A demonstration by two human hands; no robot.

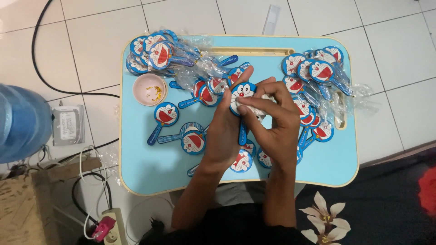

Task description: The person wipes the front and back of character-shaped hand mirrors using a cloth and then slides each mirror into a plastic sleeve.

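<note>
Both my hands meet over the middle of a light blue lap table. My left hand grips a blue fan-shaped cartoon cat cutout with a handle pointing down. My right hand presses its fingers across the cutout's lower face and also touches a bit of white material behind it. Several loose cutouts of the same kind lie on the table around my hands.
Bagged piles of cutouts sit at the back left and right. A small pink bowl with yellow bits stands at left. On the tiled floor: a blue water jug, cables, a power strip, a dark floral cloth.
</note>
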